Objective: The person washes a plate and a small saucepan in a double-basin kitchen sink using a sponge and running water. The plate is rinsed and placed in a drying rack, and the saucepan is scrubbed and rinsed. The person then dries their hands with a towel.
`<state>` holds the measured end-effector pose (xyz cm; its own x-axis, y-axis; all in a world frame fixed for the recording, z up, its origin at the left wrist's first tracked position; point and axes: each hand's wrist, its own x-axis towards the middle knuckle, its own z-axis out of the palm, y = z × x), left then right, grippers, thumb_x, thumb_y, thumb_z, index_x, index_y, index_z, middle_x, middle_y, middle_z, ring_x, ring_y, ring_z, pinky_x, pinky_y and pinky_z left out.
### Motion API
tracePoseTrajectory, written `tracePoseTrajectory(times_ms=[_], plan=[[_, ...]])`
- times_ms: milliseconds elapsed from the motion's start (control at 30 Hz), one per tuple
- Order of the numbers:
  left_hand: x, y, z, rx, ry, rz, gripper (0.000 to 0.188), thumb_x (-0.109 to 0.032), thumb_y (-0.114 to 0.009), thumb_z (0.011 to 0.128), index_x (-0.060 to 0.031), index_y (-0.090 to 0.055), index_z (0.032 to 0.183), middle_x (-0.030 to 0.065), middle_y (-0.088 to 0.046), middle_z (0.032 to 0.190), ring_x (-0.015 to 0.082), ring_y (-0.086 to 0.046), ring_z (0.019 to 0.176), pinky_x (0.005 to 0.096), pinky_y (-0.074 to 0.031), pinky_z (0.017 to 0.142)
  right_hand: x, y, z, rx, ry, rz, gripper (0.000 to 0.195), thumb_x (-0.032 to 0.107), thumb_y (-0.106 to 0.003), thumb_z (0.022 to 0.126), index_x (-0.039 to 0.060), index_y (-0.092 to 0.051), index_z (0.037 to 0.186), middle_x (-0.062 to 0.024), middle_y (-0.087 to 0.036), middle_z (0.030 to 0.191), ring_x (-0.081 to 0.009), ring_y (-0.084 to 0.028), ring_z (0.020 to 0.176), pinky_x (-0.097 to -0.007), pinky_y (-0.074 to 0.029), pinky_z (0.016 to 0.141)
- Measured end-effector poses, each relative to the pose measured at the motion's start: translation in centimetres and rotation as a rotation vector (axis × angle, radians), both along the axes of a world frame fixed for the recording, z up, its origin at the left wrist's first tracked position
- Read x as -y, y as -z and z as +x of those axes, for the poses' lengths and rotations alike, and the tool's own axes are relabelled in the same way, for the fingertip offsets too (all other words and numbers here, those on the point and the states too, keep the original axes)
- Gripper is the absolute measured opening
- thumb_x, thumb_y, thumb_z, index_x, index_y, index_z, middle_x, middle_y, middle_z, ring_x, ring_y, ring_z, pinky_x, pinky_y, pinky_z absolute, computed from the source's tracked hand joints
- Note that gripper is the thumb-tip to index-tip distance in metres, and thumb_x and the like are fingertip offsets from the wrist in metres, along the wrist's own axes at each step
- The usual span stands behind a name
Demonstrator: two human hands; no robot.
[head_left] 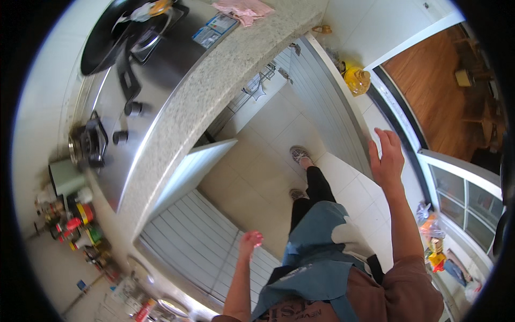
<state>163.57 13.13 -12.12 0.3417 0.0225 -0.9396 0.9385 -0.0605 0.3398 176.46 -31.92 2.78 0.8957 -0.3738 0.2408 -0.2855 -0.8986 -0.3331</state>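
My right hand [387, 159] is raised beside the free edge of an opened ribbed cabinet door [322, 92]; its fingers are spread, and whether they touch the door cannot be told. My left hand [250, 242] hangs lower, in front of a closed ribbed cabinet front [193, 237], with its fingers curled and something pinkish at them that is too blurred to name. Between the hands are the tiled floor [257, 161] and my blue apron [318, 241]. Another cabinet door [197, 173] stands open under the granite counter [209, 92].
A black wok [100, 48] rests on the gas stove [161, 80]. A pink cloth [245, 10] lies on the counter. Beyond the ribbed door stands a yellow oil bottle [357, 80]. Condiment bottles [84, 213] line the far left. Wire racks [257, 84] show inside the cabinet.
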Motion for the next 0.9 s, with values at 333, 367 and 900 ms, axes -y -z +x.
tracePoseTrajectory(times_ms=[333, 367, 900], plan=[[1.0, -4.1, -0.4, 0.180, 0.071, 0.008, 0.024, -0.018, -0.050, 0.086, -0.0017, -0.055, 0.103, 0.0095, -0.061, 0.090, 0.0183, -0.060, 0.080, 0.0293, -0.048, 0.070, 2.9, 5.7, -2.9, -0.450, 0.059, 0.363, 0.054, 0.039, -0.029, 0.089, -0.0046, -0.057, 0.074, -0.0252, -0.057, 0.071, -0.0392, -0.054, 0.072, -0.0440, -0.041, 0.069], [0.7, -4.1, -0.8, 0.168, 0.073, 0.019, 0.024, -0.018, -0.051, 0.086, -0.0022, -0.055, 0.103, 0.0093, -0.061, 0.090, 0.0180, -0.060, 0.080, 0.0291, -0.048, 0.069, 2.4, 5.7, -2.7, -0.499, 0.056, 0.426, 0.054, 0.039, -0.029, 0.089, -0.0044, -0.057, 0.074, -0.0250, -0.056, 0.070, -0.0393, -0.054, 0.072, -0.0437, -0.041, 0.070], [-1.4, -6.6, -5.4, 0.185, -0.093, 0.118, 0.022, -0.015, -0.052, 0.084, -0.0028, -0.057, 0.101, 0.0072, -0.062, 0.086, 0.0147, -0.060, 0.074, 0.0262, -0.050, 0.062, -14.0, 5.5, 6.8, -0.662, 0.035, 1.389, 0.026, 0.023, -0.043, 0.088, -0.0029, -0.046, 0.086, -0.0145, -0.056, 0.073, -0.0244, -0.061, 0.061, -0.0345, -0.053, 0.055]])
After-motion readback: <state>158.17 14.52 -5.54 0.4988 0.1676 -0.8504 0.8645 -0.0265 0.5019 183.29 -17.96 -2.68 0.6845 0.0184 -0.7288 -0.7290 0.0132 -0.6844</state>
